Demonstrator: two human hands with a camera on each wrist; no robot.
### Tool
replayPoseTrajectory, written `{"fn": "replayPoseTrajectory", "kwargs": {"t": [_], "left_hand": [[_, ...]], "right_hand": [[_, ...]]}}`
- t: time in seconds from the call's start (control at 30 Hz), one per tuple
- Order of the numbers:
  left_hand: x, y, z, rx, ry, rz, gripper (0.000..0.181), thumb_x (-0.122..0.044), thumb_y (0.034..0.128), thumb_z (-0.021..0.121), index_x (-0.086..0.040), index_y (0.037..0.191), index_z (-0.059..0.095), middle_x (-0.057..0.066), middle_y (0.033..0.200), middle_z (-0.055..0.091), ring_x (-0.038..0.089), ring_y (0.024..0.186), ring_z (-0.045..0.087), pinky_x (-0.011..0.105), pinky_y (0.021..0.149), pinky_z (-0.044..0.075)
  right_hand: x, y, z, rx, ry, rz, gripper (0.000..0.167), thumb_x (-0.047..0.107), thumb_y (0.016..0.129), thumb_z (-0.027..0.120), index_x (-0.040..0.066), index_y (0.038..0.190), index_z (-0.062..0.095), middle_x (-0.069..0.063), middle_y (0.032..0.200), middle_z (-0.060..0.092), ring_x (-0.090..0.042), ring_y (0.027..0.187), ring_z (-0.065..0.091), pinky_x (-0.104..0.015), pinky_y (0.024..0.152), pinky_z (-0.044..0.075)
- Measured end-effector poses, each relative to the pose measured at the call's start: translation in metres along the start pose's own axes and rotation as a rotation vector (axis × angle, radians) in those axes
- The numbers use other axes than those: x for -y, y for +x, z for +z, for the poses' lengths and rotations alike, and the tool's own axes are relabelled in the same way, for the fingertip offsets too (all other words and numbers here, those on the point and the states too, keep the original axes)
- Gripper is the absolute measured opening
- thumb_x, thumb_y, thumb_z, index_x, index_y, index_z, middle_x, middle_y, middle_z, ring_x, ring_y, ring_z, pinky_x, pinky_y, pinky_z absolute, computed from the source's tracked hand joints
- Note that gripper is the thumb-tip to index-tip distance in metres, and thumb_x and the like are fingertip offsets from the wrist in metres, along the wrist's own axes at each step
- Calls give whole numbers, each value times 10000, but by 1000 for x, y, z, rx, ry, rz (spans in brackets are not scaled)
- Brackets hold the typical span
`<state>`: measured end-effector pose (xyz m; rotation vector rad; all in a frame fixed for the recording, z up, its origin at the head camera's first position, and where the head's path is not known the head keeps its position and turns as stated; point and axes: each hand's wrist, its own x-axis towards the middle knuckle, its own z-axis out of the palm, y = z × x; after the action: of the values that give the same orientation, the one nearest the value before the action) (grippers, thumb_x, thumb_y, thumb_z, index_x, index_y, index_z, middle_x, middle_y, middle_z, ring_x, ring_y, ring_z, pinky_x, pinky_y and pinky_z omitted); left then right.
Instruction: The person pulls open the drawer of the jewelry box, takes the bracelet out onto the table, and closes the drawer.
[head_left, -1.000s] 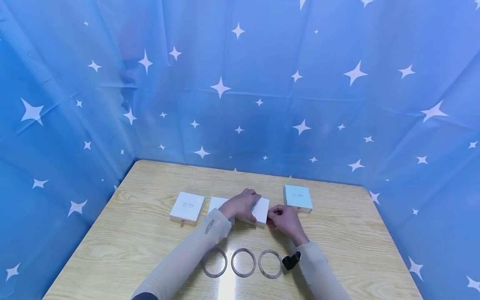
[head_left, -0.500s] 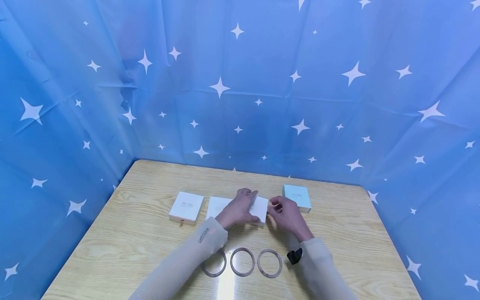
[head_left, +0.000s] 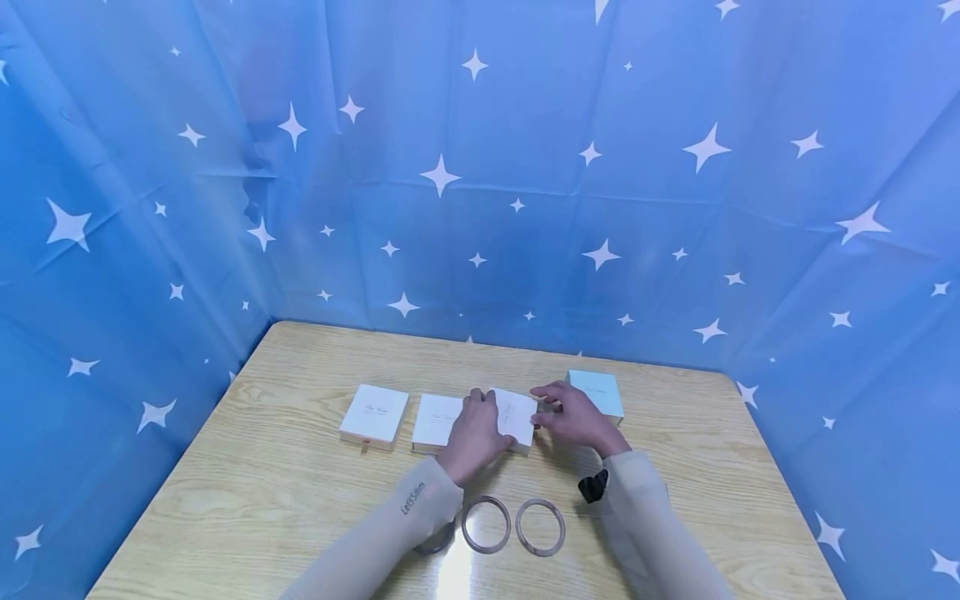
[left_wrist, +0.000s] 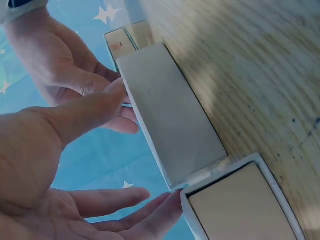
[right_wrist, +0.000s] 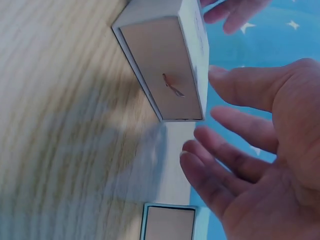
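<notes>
In the head view, a white box [head_left: 517, 417] lies between the hands, its lettering turned sideways. My left hand [head_left: 474, 435] is at its left side; the left wrist view shows the thumb touching the top edge of the box [left_wrist: 170, 115] and outstretched fingertips by its corner. My right hand [head_left: 573, 417] is at the other side, fingers loosely bent and spread. In the right wrist view, its thumb tip meets or nearly meets the edge of the box [right_wrist: 162, 70], whose end with a ribbon tab faces this hand [right_wrist: 270, 150].
Two white boxes [head_left: 375, 412] [head_left: 435, 421] lie to the left, the nearer one beside my left hand. A light blue box [head_left: 598, 392] is behind my right hand. Rings [head_left: 486, 525] [head_left: 540, 527] lie toward the front; my left sleeve partly covers another ring [head_left: 437, 542].
My left hand has drawn left and toward me, uncovering more of the middle white box. My right hand has risen slightly toward the blue box, its fingers spread wider.
</notes>
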<state>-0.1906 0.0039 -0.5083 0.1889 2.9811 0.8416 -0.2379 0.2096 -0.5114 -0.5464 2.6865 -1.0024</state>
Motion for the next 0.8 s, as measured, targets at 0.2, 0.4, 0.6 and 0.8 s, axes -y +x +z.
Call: {"fn": "replayPoseTrajectory", "kwargs": {"t": [0.2,0.4,0.6,0.8], "left_hand": [[0,0,5,-43,54,4,699,-288,740,917,113,1238,635,214,1136,619,285,964,636,369,768,601],[1,2,6,-60,44,10,554,-288,712,932,82,1064,716,180,1080,620,243,869,624,348,731,589],[1,3,7,-59,54,31,394,-270,718,929,28,900,746,150,1057,614,223,836,609,331,690,577],[1,9,5,-9,55,38,377,-205,701,931,35,924,743,140,1035,606,221,825,588,317,683,558]], "right_hand": [[-3,7,-1,50,28,-17,428,140,956,716,61,1370,639,-126,1248,637,-321,1130,652,-470,955,564],[-4,9,0,48,47,-8,410,110,948,720,49,1348,651,-122,1206,642,-298,1104,662,-451,957,569],[-7,9,2,26,32,11,391,118,938,738,52,1318,672,-110,1188,646,-283,1099,659,-438,964,568],[-5,5,4,-1,13,65,380,148,917,768,65,1279,690,-87,1165,659,-250,1064,668,-432,938,572]]}}
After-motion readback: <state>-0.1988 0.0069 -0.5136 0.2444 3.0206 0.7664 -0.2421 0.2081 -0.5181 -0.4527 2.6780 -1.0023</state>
